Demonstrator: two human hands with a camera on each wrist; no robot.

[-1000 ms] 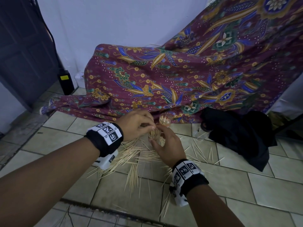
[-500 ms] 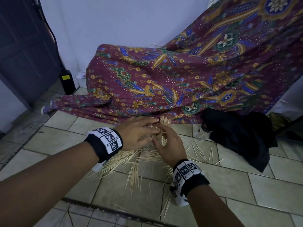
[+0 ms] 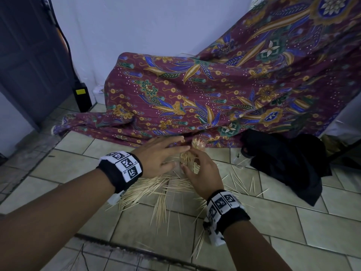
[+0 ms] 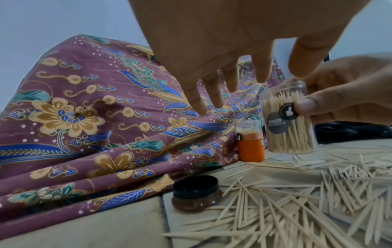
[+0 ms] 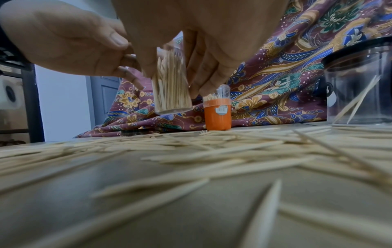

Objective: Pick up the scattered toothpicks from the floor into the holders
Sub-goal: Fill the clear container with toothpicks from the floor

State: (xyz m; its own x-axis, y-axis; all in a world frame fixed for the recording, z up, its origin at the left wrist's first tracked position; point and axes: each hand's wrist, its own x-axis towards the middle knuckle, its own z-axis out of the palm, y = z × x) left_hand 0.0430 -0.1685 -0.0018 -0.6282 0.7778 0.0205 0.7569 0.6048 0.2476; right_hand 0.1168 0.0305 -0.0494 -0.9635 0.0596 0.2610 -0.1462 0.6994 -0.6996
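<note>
My right hand [image 3: 203,173] grips a clear holder [image 3: 186,160] packed with toothpicks, tilted and lifted just off the tiled floor [image 4: 288,124] [image 5: 171,87]. My left hand [image 3: 166,153] hovers beside and over its mouth, fingers [image 4: 212,94] straight and spread, holding nothing. Behind it an orange holder [image 3: 198,142] with toothpicks stands against the cloth [image 5: 217,114]. A near-empty clear holder [image 5: 358,83] with two toothpicks stands to the right. Scattered toothpicks [image 3: 162,192] cover the tiles under and around both wrists [image 4: 297,201].
A black lid [image 4: 196,191] lies on the floor left of the pile. A patterned maroon cloth [image 3: 195,98] drapes down behind. Crumpled black fabric [image 3: 283,163] lies at the right. A black box with a yellow label [image 3: 82,96] stands by the wall, beside a dark door [image 3: 29,55].
The left hand's fingers were bunched over the clear holder's mouth; they have straightened and spread out past it. The right hand keeps its grip on the holder.
</note>
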